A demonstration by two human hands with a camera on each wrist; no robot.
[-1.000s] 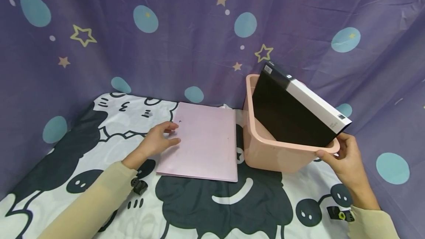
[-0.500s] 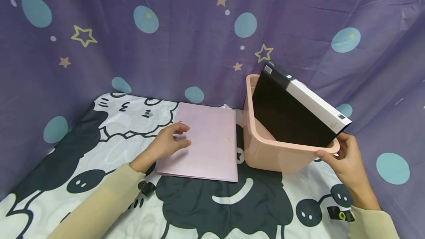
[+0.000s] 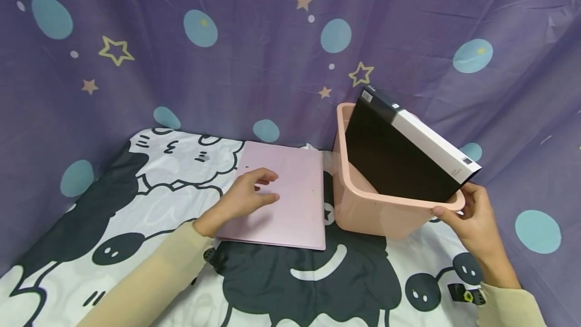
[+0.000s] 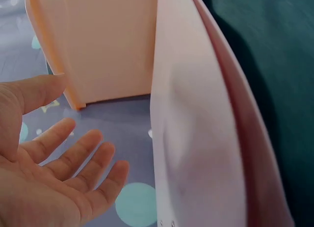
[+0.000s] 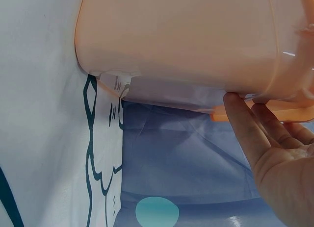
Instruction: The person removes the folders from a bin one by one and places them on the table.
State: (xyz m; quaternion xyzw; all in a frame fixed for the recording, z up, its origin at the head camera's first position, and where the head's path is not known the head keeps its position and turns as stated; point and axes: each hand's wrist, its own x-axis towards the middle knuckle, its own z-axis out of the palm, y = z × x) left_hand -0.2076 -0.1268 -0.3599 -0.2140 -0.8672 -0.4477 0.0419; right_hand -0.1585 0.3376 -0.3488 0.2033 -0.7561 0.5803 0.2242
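Observation:
In the head view my left hand is over a flat pink folder, fingers loosely bent and thumb apart, with nothing between them. The left wrist view has that hand beside the folder, whose edges part slightly. My right hand grips the near right corner of a peach plastic bin, thumb at the outer rim. Leaning inside the bin is a black binder with a black-and-white spine; its lower part is hidden. The right wrist view shows the fingers at the bin's rim.
A black-and-white cartoon cloth covers the surface under the folder and bin. Behind them hangs a purple curtain with stars and blue ovals, close to the bin's back.
My left hand has moved rightward, from the folder's left edge to over its middle. The right hand, bin and binder stay in place.

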